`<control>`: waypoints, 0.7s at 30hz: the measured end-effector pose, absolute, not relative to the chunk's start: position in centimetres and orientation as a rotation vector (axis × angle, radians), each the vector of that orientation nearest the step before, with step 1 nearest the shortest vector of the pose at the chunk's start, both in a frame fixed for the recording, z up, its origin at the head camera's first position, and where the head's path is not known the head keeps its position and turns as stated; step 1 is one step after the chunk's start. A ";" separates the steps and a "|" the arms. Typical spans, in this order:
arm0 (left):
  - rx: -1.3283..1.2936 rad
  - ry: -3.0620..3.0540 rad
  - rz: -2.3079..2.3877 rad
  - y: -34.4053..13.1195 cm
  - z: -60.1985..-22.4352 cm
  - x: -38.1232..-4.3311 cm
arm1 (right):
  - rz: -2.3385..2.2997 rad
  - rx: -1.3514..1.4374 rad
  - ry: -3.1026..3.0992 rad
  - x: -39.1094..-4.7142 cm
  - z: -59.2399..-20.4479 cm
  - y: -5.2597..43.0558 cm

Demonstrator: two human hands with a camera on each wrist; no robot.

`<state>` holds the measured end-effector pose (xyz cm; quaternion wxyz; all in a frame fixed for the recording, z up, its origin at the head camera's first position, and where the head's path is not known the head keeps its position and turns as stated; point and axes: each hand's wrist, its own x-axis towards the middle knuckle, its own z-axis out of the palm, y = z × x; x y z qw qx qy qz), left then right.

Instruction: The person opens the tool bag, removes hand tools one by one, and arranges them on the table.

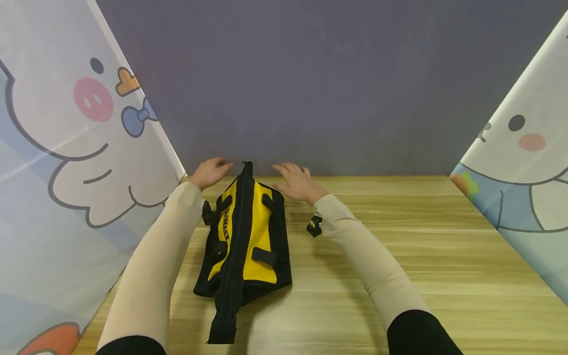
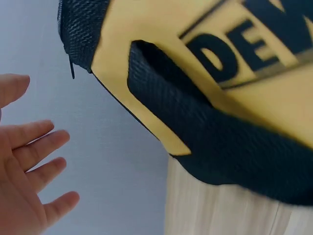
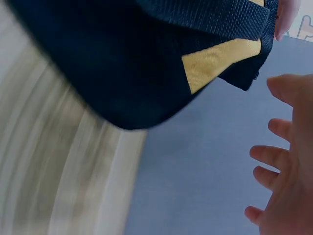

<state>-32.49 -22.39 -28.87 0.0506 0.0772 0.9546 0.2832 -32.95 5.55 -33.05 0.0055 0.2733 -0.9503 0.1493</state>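
Left hand: free, fingers spread, near the black-yellow bag.
Right hand: free, fingers also spread, at bag's other side.

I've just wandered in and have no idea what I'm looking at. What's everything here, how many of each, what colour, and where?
Bag: one, yellow and black, on the tabletop between the arms
Zip strip: one, black, along the bag's top
Straps: several, black, on the bag's sides
Lettering: one patch, black, on the bag's left side
Tabletop: one, pale wood-grain, underneath
Back panel: one, grey, behind the tabletop
Cartoon-printed panels: two, mostly white and blue, left and right
Wrist cameras: two, black, one per wrist
Sleeves: two, cream with black above, on the arms
Left hand: one, bare, left of the bag's far end
Right hand: one, bare, right of it
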 end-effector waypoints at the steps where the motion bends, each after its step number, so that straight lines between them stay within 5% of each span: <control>1: 0.228 2.889 0.899 -22.4 -29.0 -32.7 | 0.493 0.849 -2.971 -33.2 -33.1 5.1; 21: 0.100 2.575 1.237 -23.7 -31.7 -31.3 | 0.889 0.843 -2.986 -35.1 -32.7 -3.9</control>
